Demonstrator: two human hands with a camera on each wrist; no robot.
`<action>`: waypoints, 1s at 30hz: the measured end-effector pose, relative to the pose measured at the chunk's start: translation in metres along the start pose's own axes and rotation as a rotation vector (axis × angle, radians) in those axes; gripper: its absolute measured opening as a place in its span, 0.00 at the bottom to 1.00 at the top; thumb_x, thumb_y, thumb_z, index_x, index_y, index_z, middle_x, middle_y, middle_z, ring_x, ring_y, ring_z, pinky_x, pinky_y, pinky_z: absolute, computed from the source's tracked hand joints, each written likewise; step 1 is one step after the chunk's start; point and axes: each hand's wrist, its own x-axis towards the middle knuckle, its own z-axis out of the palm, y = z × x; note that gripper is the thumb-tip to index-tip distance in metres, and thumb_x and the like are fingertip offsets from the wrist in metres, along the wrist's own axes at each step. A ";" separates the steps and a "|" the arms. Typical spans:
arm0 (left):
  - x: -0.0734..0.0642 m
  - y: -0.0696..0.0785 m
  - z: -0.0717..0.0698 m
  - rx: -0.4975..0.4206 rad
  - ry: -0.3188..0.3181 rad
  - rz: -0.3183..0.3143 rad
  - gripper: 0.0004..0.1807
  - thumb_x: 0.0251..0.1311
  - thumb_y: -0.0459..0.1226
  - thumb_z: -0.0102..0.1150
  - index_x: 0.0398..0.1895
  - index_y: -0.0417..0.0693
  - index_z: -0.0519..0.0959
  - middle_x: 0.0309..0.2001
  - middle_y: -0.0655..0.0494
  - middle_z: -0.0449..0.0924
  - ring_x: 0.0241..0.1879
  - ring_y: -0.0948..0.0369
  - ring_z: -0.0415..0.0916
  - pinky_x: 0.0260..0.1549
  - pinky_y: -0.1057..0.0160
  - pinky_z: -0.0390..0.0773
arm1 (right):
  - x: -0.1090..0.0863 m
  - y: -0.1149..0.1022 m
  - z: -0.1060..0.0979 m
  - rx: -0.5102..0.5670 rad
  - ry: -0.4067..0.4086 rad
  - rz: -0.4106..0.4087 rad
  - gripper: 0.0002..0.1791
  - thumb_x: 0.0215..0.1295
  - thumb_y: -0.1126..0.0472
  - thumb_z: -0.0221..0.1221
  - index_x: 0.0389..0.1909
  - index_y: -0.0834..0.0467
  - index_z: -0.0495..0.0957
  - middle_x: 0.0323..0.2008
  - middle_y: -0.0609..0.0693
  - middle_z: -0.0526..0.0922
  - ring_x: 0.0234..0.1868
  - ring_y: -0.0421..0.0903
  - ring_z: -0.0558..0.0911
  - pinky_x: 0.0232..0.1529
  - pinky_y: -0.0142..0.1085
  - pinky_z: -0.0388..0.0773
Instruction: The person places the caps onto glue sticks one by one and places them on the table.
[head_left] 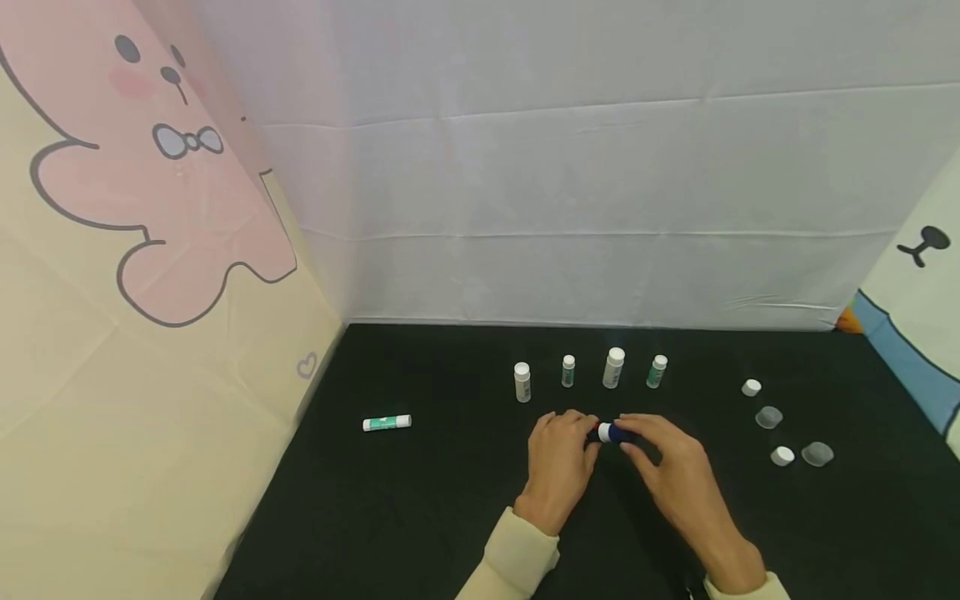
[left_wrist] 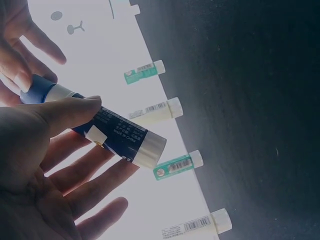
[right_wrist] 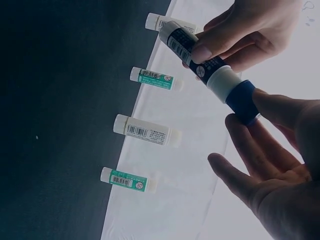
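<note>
Left hand point(head_left: 559, 458): bare, gripping a blue tube point(left_wrist: 125, 137) round its labelled body, thumb laid across the label, fingers beneath. Right hand point(head_left: 675, 458): bare, thumb and forefinger pinching the blue cap point(right_wrist: 242, 101), remaining fingers spread.

Blue tube: smooth cylinder, dark blue label with white print ("MADE IN CHINA" legible in the left wrist view), whitish base, white collar point(right_wrist: 223, 83) next to the cap; held on its side between the hands, over the middle of the desk point(head_left: 420, 517). Blue cap: short, round, ribbed, at the collar end (whether fully seated, cannot tell).

Pose: both forearms reach in from the near edge, pale sleeves point(head_left: 520, 550) at the wrists, fingertips nearly meeting.

Beyond the hands, a row of four upright: white tube point(head_left: 522, 383), green tube point(head_left: 567, 372), second white tube point(head_left: 612, 369), second green tube point(head_left: 656, 373); all white-topped.

At left: one green-and-white tube point(head_left: 387, 423), lying flat.

At right: two small white caps point(head_left: 782, 456) and two translucent cups point(head_left: 817, 454), well apart from the hands.

Surroundings: black desk; creased white cloth point(head_left: 562, 183) behind.
</note>
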 end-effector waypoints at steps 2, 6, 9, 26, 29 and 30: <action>0.000 0.000 -0.001 0.001 0.004 0.002 0.15 0.57 0.42 0.80 0.47 0.53 0.91 0.44 0.62 0.91 0.45 0.65 0.88 0.60 0.56 0.81 | 0.000 0.000 0.000 0.003 -0.007 0.006 0.24 0.48 0.78 0.77 0.48 0.61 0.88 0.48 0.55 0.90 0.49 0.57 0.89 0.51 0.53 0.81; -0.001 0.000 -0.003 0.009 0.009 0.007 0.14 0.57 0.42 0.80 0.46 0.53 0.91 0.43 0.62 0.90 0.44 0.65 0.87 0.60 0.57 0.81 | -0.001 0.000 0.001 0.007 -0.014 0.007 0.24 0.48 0.78 0.77 0.48 0.61 0.88 0.48 0.56 0.90 0.49 0.57 0.89 0.51 0.55 0.82; -0.001 0.000 -0.003 0.010 0.006 0.012 0.14 0.58 0.43 0.80 0.46 0.54 0.91 0.43 0.62 0.90 0.44 0.65 0.87 0.61 0.57 0.81 | 0.000 0.000 0.001 0.009 -0.020 0.003 0.24 0.48 0.78 0.77 0.48 0.62 0.88 0.48 0.56 0.90 0.49 0.57 0.89 0.51 0.55 0.83; -0.003 -0.005 -0.010 0.015 0.009 0.108 0.16 0.59 0.44 0.79 0.49 0.53 0.90 0.46 0.63 0.91 0.48 0.67 0.87 0.64 0.55 0.79 | -0.002 0.000 0.004 -0.004 -0.015 -0.026 0.25 0.46 0.78 0.78 0.47 0.61 0.88 0.45 0.55 0.90 0.46 0.55 0.90 0.49 0.47 0.82; -0.003 -0.006 -0.010 0.018 0.008 0.136 0.15 0.60 0.44 0.78 0.50 0.54 0.90 0.46 0.64 0.91 0.48 0.68 0.87 0.63 0.55 0.79 | -0.002 0.001 0.005 -0.001 -0.013 -0.018 0.25 0.46 0.78 0.78 0.47 0.60 0.88 0.45 0.54 0.90 0.46 0.54 0.90 0.50 0.40 0.81; -0.003 -0.006 -0.010 0.015 0.008 0.143 0.15 0.60 0.44 0.78 0.50 0.54 0.90 0.46 0.64 0.91 0.48 0.68 0.86 0.63 0.55 0.80 | -0.002 0.001 0.005 -0.001 -0.014 -0.015 0.25 0.46 0.78 0.78 0.47 0.60 0.88 0.45 0.54 0.90 0.46 0.54 0.90 0.50 0.40 0.81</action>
